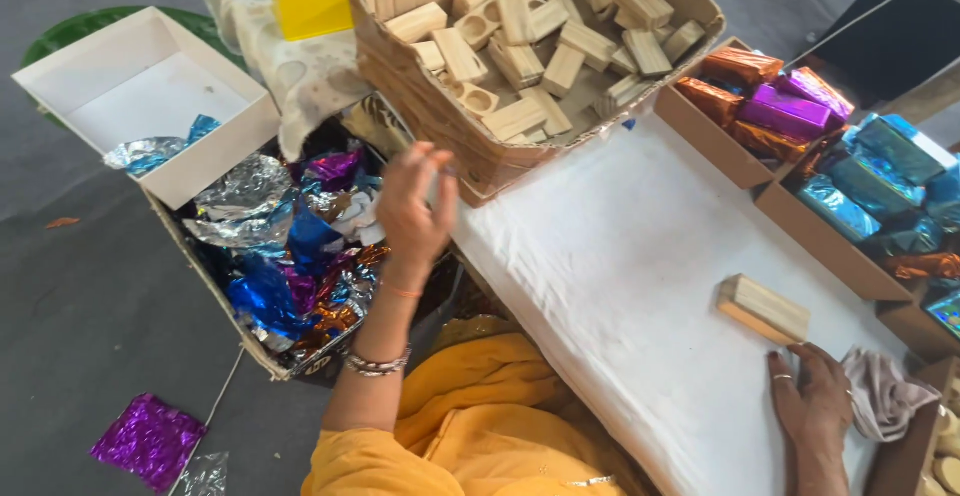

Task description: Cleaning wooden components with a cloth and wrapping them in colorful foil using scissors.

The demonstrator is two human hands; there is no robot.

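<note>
foil-wrapped pkgs (790, 111) in tray, far right

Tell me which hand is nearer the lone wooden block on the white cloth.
Right. The right hand rests just below the wooden block; the left hand is raised far across, over the foil scraps.

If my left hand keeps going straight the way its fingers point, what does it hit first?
Probably the cardboard box of wooden blocks, just beyond the left hand; depth is hard to judge.

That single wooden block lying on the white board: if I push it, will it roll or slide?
The wooden block lies flat on a long face and has square edges, so it should slide, not roll. It looks rigid and probably light. The right hand rests just beside it.
</note>
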